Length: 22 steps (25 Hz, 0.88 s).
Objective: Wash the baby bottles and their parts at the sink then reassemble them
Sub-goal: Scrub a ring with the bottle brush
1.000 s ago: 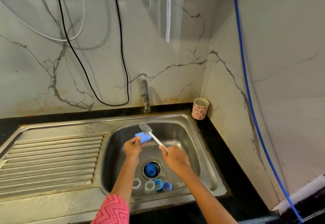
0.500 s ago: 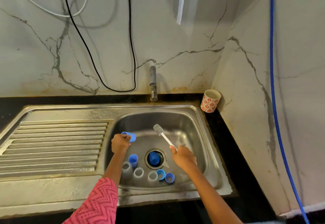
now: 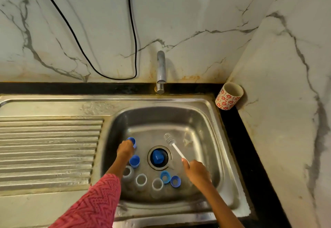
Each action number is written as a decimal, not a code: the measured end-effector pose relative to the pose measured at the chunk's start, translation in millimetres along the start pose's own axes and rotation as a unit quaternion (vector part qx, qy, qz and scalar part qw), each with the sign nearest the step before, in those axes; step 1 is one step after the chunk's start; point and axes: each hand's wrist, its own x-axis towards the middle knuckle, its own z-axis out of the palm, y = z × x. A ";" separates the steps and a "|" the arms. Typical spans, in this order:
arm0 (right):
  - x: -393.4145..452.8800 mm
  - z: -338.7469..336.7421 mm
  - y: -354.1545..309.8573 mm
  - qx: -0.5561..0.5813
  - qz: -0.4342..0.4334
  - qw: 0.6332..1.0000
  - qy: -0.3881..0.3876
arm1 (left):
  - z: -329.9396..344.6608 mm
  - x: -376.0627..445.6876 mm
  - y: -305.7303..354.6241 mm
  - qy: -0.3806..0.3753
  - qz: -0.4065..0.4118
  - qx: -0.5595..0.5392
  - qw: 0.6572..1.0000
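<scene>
Bottle cap, blue, pinched low in the basin by the left hand, could slip toward the drain while the right hand grips the bottle brush.

Left hand dropped the blue cap down to the sink floor, away from the brush.

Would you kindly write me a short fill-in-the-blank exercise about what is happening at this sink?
1. The right hand holds a bottle ____ by its white handle.
2. The left hand grips a cap coloured ____.
3. The patterned cup stands in the corner, ____ the sink basin.
4. A blue part sits over the ____.

Missing words: brush; blue; outside; drain
</scene>
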 end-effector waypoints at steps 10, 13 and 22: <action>15.7 5.5 -13.2 0.031 0.000 0.999 -0.022 | 13.4 7.9 5.0 0.010 0.048 0.127 0.991; 17.1 1.3 -9.9 0.035 0.003 0.999 -0.012 | 9.7 3.5 12.6 0.068 0.031 0.136 0.988; 26.8 5.8 1.8 0.051 0.019 0.998 -0.012 | 46.2 13.3 66.0 0.059 0.272 0.365 0.888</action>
